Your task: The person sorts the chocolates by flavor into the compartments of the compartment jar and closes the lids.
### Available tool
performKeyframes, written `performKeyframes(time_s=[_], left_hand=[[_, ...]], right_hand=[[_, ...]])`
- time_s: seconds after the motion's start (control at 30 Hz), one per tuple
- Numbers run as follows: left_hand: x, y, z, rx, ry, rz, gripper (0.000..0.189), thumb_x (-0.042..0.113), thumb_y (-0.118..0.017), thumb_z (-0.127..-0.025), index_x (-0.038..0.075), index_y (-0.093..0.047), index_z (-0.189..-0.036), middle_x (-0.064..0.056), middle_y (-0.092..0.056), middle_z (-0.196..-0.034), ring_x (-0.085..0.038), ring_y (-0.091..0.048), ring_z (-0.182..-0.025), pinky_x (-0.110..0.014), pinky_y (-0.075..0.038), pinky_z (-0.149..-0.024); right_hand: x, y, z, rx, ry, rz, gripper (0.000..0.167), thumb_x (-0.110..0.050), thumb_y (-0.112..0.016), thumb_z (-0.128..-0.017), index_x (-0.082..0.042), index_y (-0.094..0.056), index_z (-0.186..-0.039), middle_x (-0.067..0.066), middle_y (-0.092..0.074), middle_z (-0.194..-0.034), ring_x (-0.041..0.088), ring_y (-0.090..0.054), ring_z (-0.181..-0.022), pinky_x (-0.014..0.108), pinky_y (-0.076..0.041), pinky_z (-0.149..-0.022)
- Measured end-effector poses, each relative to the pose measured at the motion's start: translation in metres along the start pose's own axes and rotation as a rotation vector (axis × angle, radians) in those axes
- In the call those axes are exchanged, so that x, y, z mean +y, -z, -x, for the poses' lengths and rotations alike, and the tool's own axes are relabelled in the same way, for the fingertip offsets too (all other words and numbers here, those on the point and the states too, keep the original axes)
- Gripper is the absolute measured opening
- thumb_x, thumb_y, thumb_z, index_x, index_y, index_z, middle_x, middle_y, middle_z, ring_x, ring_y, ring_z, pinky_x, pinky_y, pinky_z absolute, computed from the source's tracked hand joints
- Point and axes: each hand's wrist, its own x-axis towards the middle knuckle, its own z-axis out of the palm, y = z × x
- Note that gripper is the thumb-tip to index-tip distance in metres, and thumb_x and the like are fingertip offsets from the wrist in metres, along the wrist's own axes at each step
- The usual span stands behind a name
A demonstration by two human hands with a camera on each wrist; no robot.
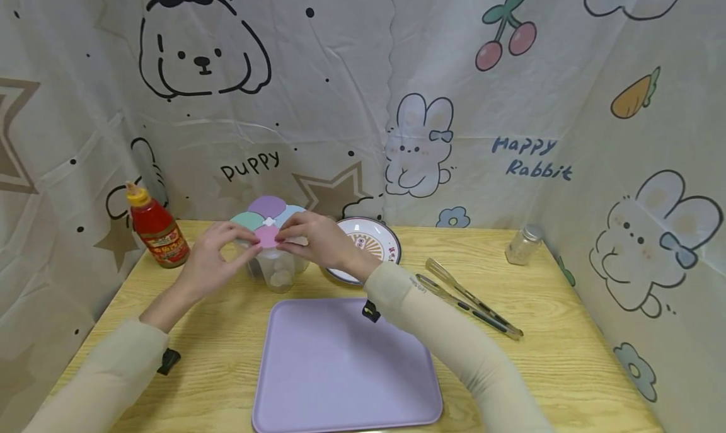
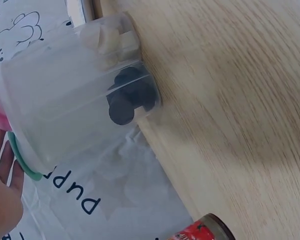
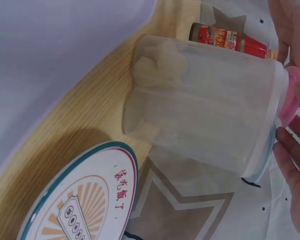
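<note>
A clear plastic canister [image 1: 280, 274] with several compartments stands at the back left of the table, topped by petal-like lids in purple [image 1: 268, 206], green [image 1: 247, 219], blue [image 1: 290, 213] and pink. My left hand [image 1: 215, 253] pinches the left edge of the pink lid [image 1: 268, 236] between thumb and fingers. On the opposite edge, my right hand [image 1: 320, 239] grips the same lid, thumb toward me. Dark round pieces [image 2: 132, 95] lie at the bottom of one compartment. Pale rounded pieces [image 3: 162, 62] lie in another.
A lilac tray [image 1: 346, 363] lies in front of the canister. Behind my right wrist is a patterned plate [image 1: 388, 244]. Metal tongs [image 1: 471, 300] rest to the right, with a small glass jar [image 1: 524, 245] beyond. A red sauce bottle [image 1: 160, 231] stands far left.
</note>
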Motion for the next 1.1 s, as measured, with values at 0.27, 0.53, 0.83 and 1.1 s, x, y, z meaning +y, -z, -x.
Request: performKeyframes(time_s=[0.27,0.53,0.83,1.1], left_hand=[[-0.0016,-0.0037,0.0023,0.023,-0.033,-0.001,0.015,0.004,-0.087,-0.083,0.009,-0.08,-0.095,-0.006,-0.072,-0.1,-0.02,-0.056,-0.107,-0.036,-0.043,-0.097],[-0.0043,-0.0076,0.0057,0.044,-0.024,0.011,0.014,0.004,-0.087,-0.082,0.009,-0.08,-0.093,-0.005,-0.07,-0.098,-0.018,-0.053,-0.107,-0.035,-0.04,-0.095],[-0.006,-0.008,0.0062,0.03,-0.051,-0.026,0.013,0.0,-0.087,-0.081,0.005,-0.076,-0.086,-0.007,-0.066,-0.094,-0.026,-0.052,-0.106,-0.036,-0.039,-0.091],[-0.0069,-0.0097,0.0061,0.019,-0.046,-0.035,0.012,0.001,-0.087,-0.082,0.004,-0.076,-0.086,-0.009,-0.066,-0.095,-0.03,-0.052,-0.108,-0.042,-0.041,-0.093]], right_hand=[[-0.0008,-0.0031,0.001,-0.027,0.012,0.054,0.018,-0.029,-0.079,-0.096,-0.017,-0.084,-0.108,-0.002,-0.077,-0.111,0.012,-0.07,-0.105,0.02,-0.055,-0.095],[-0.0048,-0.0056,0.0014,-0.035,-0.073,0.016,0.016,-0.032,-0.081,-0.094,-0.019,-0.085,-0.103,-0.002,-0.076,-0.106,0.012,-0.068,-0.101,0.022,-0.056,-0.09],[-0.0066,-0.0061,-0.0001,-0.064,-0.104,0.016,0.018,-0.034,-0.079,-0.095,-0.019,-0.085,-0.104,-0.003,-0.075,-0.107,0.013,-0.066,-0.103,0.024,-0.056,-0.089],[-0.0066,-0.0057,-0.001,-0.089,-0.127,0.024,0.018,-0.035,-0.079,-0.096,-0.02,-0.085,-0.105,-0.003,-0.074,-0.108,0.012,-0.065,-0.105,0.024,-0.056,-0.09]])
